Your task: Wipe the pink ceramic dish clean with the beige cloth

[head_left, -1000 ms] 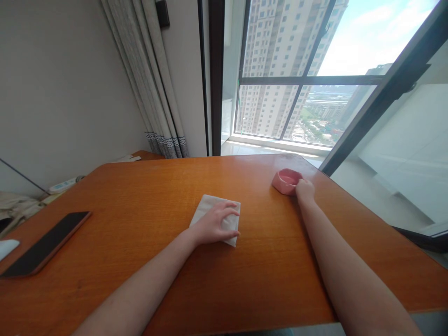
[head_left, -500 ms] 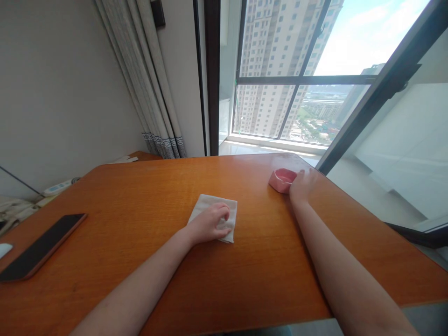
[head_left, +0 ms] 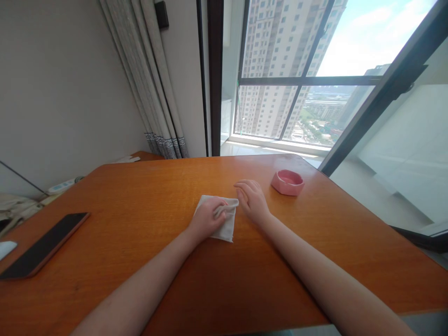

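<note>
A folded white cloth [head_left: 227, 228] lies on the middle of the wooden table, with a fold raised along its upper right part. My left hand [head_left: 209, 215] rests on the cloth and is closed, its fingers bunching that fold. Just right of the cloth, my right hand [head_left: 252, 199] is held above the table with its fingers stretched out and nothing in them. Whether its fingertips touch the cloth's corner is hard to see. Farther right stands a pink angular bowl [head_left: 287, 183], apart from both hands.
The orange-brown wooden table [head_left: 147, 196] spans the view. On its left lie a dark flat pad [head_left: 44, 245] and part of a white object [head_left: 6, 248]. Beyond the far edge are a grey curtain [head_left: 150, 79] and a large window [head_left: 290, 81].
My right hand has let go of the pink bowl and moved left towards the cloth. My left hand has taken up a fold of the cloth. The bowl stays at the right.
</note>
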`<state>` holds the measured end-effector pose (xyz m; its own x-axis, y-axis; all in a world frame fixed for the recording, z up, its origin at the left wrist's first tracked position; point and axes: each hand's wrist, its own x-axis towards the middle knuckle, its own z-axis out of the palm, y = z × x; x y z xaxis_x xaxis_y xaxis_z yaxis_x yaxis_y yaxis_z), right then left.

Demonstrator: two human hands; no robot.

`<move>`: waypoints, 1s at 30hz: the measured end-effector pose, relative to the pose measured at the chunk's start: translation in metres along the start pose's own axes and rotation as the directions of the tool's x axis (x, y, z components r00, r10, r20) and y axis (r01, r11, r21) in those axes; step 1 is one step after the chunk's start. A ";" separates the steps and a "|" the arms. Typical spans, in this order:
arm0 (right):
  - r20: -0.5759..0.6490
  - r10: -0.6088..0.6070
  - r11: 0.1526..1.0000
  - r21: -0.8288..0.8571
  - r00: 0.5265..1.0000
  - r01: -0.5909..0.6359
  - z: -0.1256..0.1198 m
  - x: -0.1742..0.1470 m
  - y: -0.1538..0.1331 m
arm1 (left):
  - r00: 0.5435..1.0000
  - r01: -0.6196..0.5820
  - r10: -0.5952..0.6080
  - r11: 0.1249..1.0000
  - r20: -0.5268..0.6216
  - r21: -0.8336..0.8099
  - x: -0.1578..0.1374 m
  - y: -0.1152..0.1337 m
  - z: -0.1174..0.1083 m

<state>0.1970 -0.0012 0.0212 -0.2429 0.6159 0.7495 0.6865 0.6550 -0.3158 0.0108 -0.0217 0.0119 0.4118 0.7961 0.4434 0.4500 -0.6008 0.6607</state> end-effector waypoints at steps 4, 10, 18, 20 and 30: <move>0.260 -0.003 0.993 0.118 0.966 -0.029 0.011 -0.005 -0.015 | 0.770 0.204 -0.341 0.932 -0.539 -0.299 0.009 -0.015 -0.010; 0.607 0.051 0.994 0.048 0.793 -0.101 0.030 -0.010 -0.011 | 0.489 0.284 -0.619 0.779 -0.614 -0.559 0.015 -0.059 -0.051; 0.451 0.393 0.912 -0.301 0.802 -0.278 0.020 -0.004 0.031 | 0.679 0.725 -0.730 0.683 -0.074 -0.092 -0.024 -0.100 -0.095; 0.378 0.443 0.884 -0.334 0.813 -0.327 0.021 -0.003 0.032 | 0.731 0.681 -0.674 0.709 -0.106 0.185 -0.027 -0.099 -0.097; 0.442 0.152 0.983 -0.162 0.884 -0.088 0.031 -0.008 0.022 | 0.964 0.183 -0.257 0.825 0.067 0.534 -0.017 -0.060 -0.089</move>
<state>0.1925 0.0219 -0.0100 -0.4133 0.8374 0.3578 0.8070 0.5188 -0.2821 -0.0933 0.0074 0.0187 0.3342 0.9171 0.2173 0.8701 -0.3889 0.3027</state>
